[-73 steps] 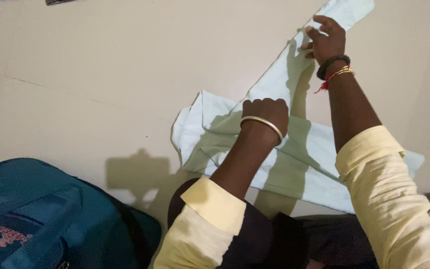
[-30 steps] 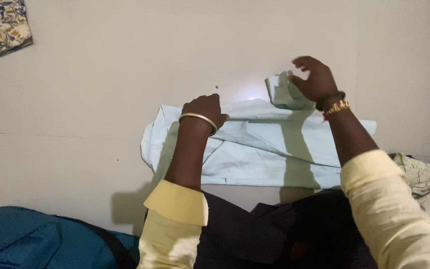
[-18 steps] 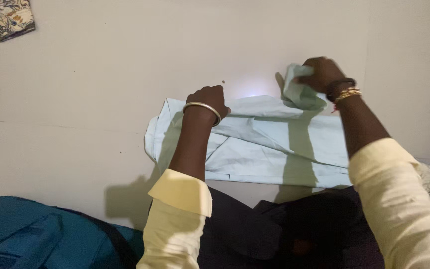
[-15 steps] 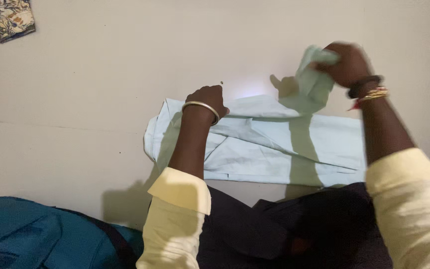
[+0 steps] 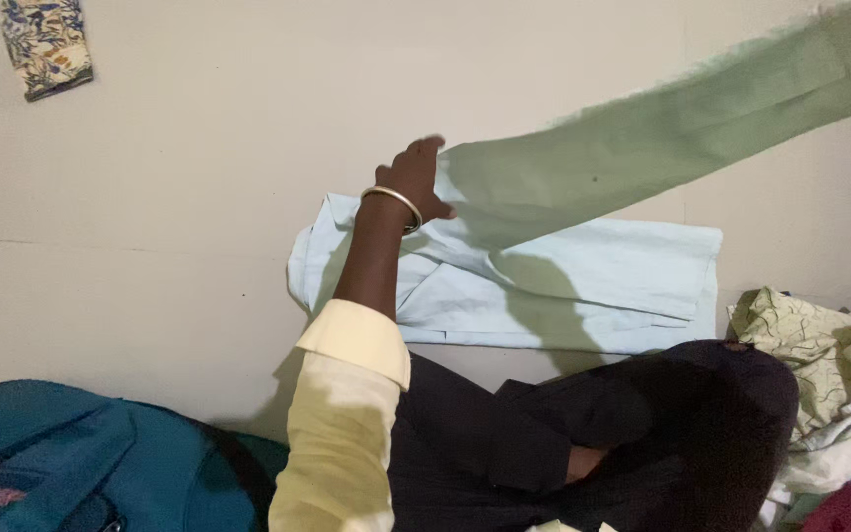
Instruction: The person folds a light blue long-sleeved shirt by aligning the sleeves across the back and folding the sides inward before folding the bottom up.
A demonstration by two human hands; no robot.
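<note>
A pale blue garment (image 5: 593, 286) lies folded on the cream floor (image 5: 150, 197) in front of me. My left hand (image 5: 414, 182), with a metal bangle on the wrist, presses on the garment at the root of its long sleeve (image 5: 662, 138) and grips the cloth there. The sleeve is pulled taut and raised, running up to the top right corner of the view. My right hand is outside the picture beyond that corner. My lap in dark trousers (image 5: 593, 433) is just below the garment.
A teal bag (image 5: 71, 463) sits at the bottom left. A heap of crumpled clothes (image 5: 819, 345) lies at the right edge. Two patterned cloth pieces (image 5: 46, 44) lie at the top left.
My right hand picked up the bunched sleeve, lifted it and drew it out straight to the upper right, leaving the view. My left hand stayed on the garment, its fingers now more spread.
</note>
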